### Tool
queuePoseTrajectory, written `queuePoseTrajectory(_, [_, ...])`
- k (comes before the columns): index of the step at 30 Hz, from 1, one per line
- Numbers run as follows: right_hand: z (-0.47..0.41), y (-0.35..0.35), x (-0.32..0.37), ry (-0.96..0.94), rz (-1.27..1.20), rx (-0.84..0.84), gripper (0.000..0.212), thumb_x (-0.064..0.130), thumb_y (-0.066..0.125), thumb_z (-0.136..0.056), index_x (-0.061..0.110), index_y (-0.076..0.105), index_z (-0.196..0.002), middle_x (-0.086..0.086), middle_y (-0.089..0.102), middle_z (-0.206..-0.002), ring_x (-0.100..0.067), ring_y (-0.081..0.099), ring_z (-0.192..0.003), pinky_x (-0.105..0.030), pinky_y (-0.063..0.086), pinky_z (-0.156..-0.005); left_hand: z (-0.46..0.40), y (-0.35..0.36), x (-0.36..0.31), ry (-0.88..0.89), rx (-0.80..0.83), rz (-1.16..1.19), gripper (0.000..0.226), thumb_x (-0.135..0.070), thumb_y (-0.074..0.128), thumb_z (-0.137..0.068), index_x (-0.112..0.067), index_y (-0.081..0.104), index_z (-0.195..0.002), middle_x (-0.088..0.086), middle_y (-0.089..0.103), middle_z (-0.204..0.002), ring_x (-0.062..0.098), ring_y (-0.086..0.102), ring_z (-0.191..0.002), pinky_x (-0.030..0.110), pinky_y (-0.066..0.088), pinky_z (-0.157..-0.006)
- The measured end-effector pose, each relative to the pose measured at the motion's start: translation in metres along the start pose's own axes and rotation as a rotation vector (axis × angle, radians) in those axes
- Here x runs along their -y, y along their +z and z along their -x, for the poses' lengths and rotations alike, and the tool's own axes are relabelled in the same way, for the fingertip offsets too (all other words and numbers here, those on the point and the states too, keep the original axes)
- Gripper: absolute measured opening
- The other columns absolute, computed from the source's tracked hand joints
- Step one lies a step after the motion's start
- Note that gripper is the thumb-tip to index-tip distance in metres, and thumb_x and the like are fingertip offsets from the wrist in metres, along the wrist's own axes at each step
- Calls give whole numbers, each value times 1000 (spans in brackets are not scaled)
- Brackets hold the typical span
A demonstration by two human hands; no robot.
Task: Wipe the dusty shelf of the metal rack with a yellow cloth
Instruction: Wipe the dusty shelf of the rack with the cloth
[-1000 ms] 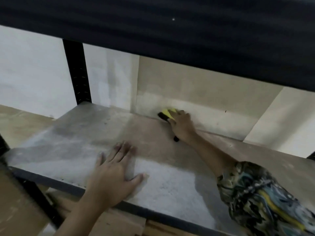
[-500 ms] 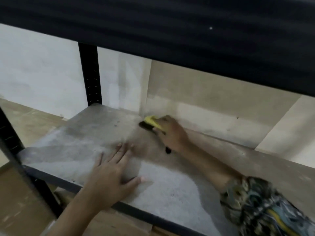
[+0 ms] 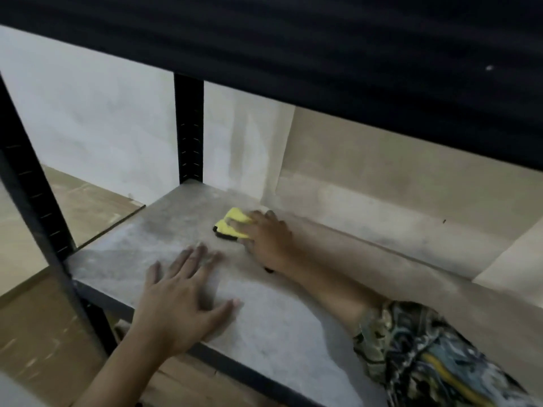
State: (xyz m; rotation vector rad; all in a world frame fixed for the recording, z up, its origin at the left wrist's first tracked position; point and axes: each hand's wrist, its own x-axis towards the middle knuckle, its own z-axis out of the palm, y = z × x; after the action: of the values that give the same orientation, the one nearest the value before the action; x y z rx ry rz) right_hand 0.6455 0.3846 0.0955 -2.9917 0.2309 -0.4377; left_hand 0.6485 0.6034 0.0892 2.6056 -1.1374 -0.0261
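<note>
The dusty grey shelf (image 3: 126, 248) of the black metal rack fills the middle of the view, pale with dust at the front and left, browner where it is wiped. My right hand (image 3: 269, 240) presses the yellow cloth (image 3: 232, 224), which has a dark edge, flat on the shelf toward the back, left of centre. My left hand (image 3: 183, 301) lies flat with fingers spread on the shelf near its front edge, holding nothing.
A black upper shelf (image 3: 293, 42) overhangs the whole top of the view. Black uprights stand at the back left (image 3: 188, 127) and front left (image 3: 29, 186). A beige wall (image 3: 382, 177) closes the back. Wooden flooring (image 3: 32, 333) lies beyond the shelf's left side.
My right hand has slid the yellow cloth leftward along the back of the shelf. My left hand has stayed flat near the front edge.
</note>
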Motion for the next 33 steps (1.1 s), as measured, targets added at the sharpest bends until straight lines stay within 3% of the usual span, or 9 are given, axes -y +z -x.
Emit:
queuePoseTrajectory(2, [-19,9,-6,35,88,-2,46,26,49,-92,40,41,-135,-7,43,-135,-34,41,-116,-40,38,-94,0,0,1,-3,-1,12,105,-90,-12,-51,-44,-1,-145,-12,-8,-156,1,-12,-138,46,2,-115])
queuePoseTrajectory(5, [-53,-3,-39,377,72,25,40,24,45,-95,28,44,-135,-12,38,-140,-35,34,-128,-43,30,-105,0,1,1,-5,-8,33,101,-90,-7,-55,-45,1,-144,-13,-6,-156,4,-8,-142,47,2,-115])
queuePoseTrajectory(7, [-63,-14,-39,449,58,2,37,22,43,-97,21,47,-134,-15,38,-137,-35,35,-127,-42,33,-104,0,1,1,-10,-9,30,99,-90,-5,-56,-45,2,-144,-13,-6,-156,6,-7,-143,46,2,-115])
queuePoseTrajectory(13, [-29,8,33,-15,-26,25,44,29,53,-90,37,45,-133,-10,39,-127,-30,41,-112,-43,40,-91,-1,2,2,-16,-9,-3,101,-88,-7,-55,-42,1,-145,-12,-7,-156,6,-7,-143,45,1,-115])
queuePoseTrajectory(19, [-54,-18,-36,516,40,43,38,23,44,-96,23,45,-134,-13,30,-141,-36,33,-125,-47,32,-103,0,1,1,2,-5,27,103,-90,-7,-55,-41,2,-145,-10,-6,-157,8,-7,-144,47,-1,-115])
queuePoseTrajectory(23, [2,-33,8,158,-54,-41,42,27,50,-92,29,45,-134,-11,45,-125,-32,47,-109,-41,45,-89,-1,2,3,15,-21,36,91,-82,6,-64,-40,8,-145,-9,-1,-158,9,-3,-144,47,3,-115])
queuePoseTrajectory(25, [52,-41,38,50,-127,-27,44,29,50,-91,32,45,-135,-7,47,-126,-29,47,-111,-39,45,-90,-1,4,4,21,-33,24,89,-78,4,-67,-37,11,-146,-9,0,-158,9,-1,-144,48,4,-114])
queuePoseTrajectory(30, [126,-50,39,22,-88,114,50,34,45,-91,41,33,-139,-1,34,-147,-27,33,-129,-40,34,-103,-3,7,6,19,-37,12,88,-76,1,-67,-38,8,-147,-10,0,-157,8,-1,-144,48,7,-114])
queuePoseTrajectory(33, [101,-41,-7,211,-13,95,47,34,44,-93,43,34,-138,4,24,-154,-27,26,-137,-41,25,-109,-3,7,7,23,-19,-1,86,-80,2,-68,-41,3,-146,-11,-3,-157,7,-3,-144,48,6,-114])
